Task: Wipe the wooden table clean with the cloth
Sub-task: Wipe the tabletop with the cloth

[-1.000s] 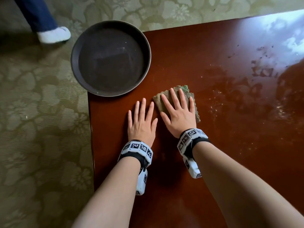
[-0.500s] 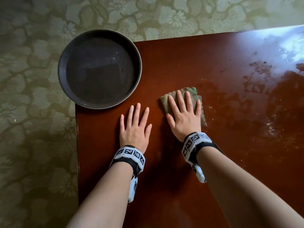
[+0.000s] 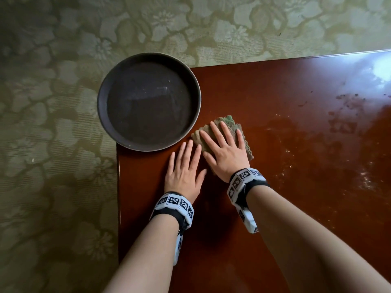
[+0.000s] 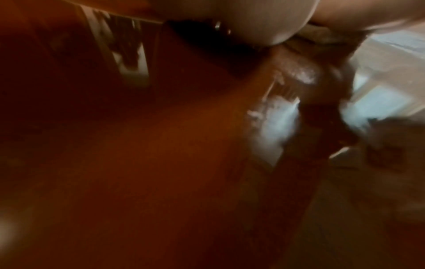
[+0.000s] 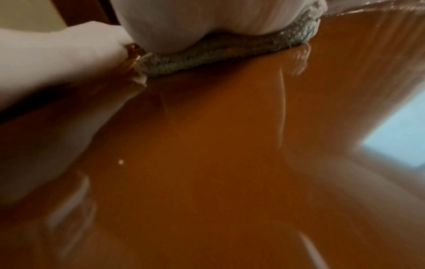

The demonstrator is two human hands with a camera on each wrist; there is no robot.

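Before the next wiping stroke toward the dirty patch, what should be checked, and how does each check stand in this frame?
1. Right hand flat on the cloth: ok.
2. Cloth lying flat against the table, per the right wrist view: ok.
3. Left hand off the cloth, flat on the table: ok.
4. Dirt still at the far right: not ok.
5. Tray overhanging the table corner, close to the cloth: not ok.
6. Cloth's underside clean: cannot tell.

Bare forearms, no sleeves, white wristbands (image 3: 175,205) w/ black square-code tags, black straps
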